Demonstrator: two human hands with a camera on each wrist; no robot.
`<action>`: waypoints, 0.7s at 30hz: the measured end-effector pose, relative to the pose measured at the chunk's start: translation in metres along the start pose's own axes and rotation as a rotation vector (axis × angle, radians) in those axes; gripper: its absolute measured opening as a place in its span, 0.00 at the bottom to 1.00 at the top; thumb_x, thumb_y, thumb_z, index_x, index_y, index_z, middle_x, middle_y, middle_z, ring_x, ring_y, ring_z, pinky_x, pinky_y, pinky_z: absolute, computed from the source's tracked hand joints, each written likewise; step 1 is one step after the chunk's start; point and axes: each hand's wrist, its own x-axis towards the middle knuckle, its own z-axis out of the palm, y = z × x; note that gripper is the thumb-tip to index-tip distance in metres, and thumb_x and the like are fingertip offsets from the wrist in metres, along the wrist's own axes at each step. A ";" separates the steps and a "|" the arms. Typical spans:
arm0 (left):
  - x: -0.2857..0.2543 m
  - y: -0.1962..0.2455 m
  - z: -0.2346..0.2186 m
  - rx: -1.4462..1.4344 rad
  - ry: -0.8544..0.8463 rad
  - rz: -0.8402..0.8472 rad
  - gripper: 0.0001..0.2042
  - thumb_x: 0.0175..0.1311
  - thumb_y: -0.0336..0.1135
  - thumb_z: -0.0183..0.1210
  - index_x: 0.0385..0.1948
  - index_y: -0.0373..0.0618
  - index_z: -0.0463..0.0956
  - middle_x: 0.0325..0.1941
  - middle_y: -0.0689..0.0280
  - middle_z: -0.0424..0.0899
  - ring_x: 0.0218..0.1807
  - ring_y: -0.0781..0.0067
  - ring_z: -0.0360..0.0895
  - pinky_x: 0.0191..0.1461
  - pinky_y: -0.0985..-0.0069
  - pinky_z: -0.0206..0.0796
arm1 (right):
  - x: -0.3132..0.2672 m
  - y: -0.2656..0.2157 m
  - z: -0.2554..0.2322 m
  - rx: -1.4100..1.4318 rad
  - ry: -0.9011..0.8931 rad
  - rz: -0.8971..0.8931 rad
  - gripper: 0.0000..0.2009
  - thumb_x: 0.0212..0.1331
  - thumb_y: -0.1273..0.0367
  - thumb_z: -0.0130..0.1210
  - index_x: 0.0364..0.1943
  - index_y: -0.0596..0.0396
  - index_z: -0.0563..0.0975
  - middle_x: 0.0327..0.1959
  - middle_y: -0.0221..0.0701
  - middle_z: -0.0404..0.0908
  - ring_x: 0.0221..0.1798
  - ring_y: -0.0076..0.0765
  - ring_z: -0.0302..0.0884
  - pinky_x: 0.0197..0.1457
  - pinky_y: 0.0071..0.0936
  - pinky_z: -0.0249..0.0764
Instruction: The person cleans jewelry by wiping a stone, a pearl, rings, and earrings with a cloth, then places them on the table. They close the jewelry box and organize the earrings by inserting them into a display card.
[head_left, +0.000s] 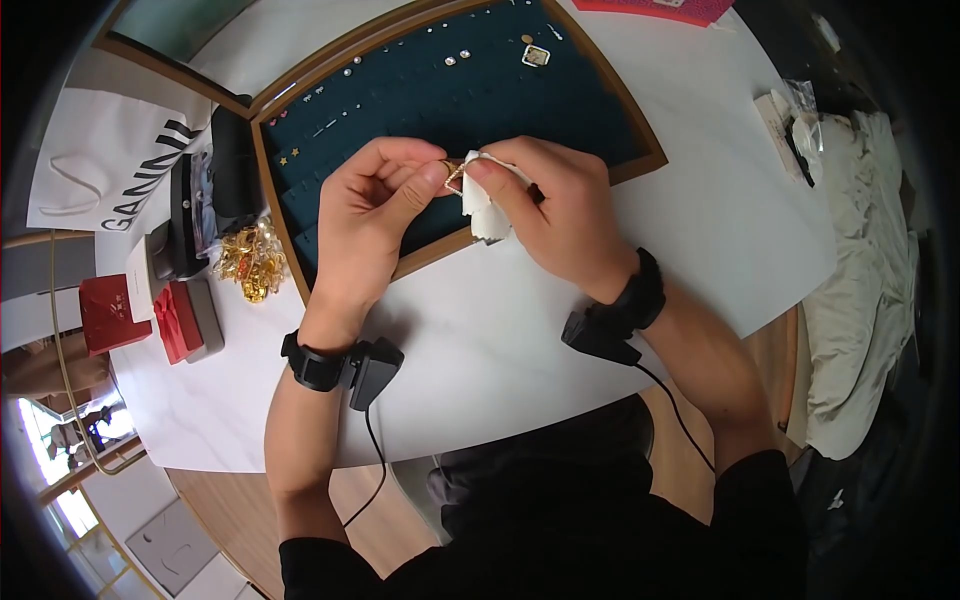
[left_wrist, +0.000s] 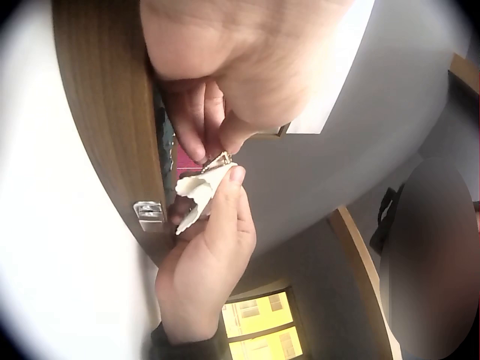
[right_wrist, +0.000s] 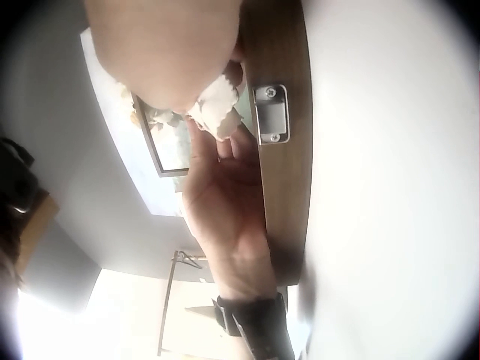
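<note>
Over the near edge of a jewelry display case (head_left: 590, 120) lined in dark green, the two hands meet. Between thumb and fingers, my left hand (head_left: 370, 205) pinches a small gold piece of jewelry (head_left: 454, 178); its exact kind cannot be told. My right hand (head_left: 565, 205) grips a white cloth (head_left: 484, 215) folded against that piece, thumb on top. In the left wrist view the cloth (left_wrist: 196, 189) hangs below the right fingertips, beside the gold piece (left_wrist: 219, 160). The right wrist view shows the cloth (right_wrist: 217, 109) bunched, the jewelry hidden behind the hand.
Earrings sit in rows on the lining, with a square pendant-like piece (head_left: 536, 56) at the far right. Left of the case lie a heap of gold jewelry (head_left: 252, 262), red boxes (head_left: 115, 313) and a white paper bag (head_left: 85, 170). Pale fabric (head_left: 860, 290) hangs at right.
</note>
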 end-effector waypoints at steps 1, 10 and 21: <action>0.000 0.001 0.000 -0.020 0.004 0.013 0.07 0.72 0.25 0.59 0.47 0.35 0.79 0.42 0.63 0.86 0.45 0.76 0.84 0.54 0.77 0.78 | 0.000 -0.001 -0.001 0.009 -0.013 0.030 0.08 0.66 0.67 0.61 0.35 0.57 0.83 0.28 0.35 0.84 0.27 0.38 0.82 0.29 0.29 0.75; 0.002 0.004 -0.001 -0.157 0.042 -0.052 0.08 0.73 0.26 0.57 0.50 0.36 0.78 0.43 0.63 0.84 0.45 0.77 0.83 0.53 0.77 0.80 | 0.001 0.004 -0.002 -0.035 0.037 -0.038 0.07 0.66 0.70 0.61 0.39 0.60 0.83 0.33 0.33 0.80 0.28 0.29 0.78 0.29 0.25 0.72; -0.001 0.004 0.005 0.070 -0.020 -0.026 0.09 0.68 0.20 0.61 0.48 0.36 0.78 0.45 0.65 0.86 0.46 0.81 0.83 0.52 0.85 0.73 | 0.001 0.000 -0.002 0.041 -0.012 0.054 0.06 0.65 0.71 0.61 0.42 0.58 0.82 0.31 0.32 0.79 0.27 0.33 0.77 0.31 0.26 0.72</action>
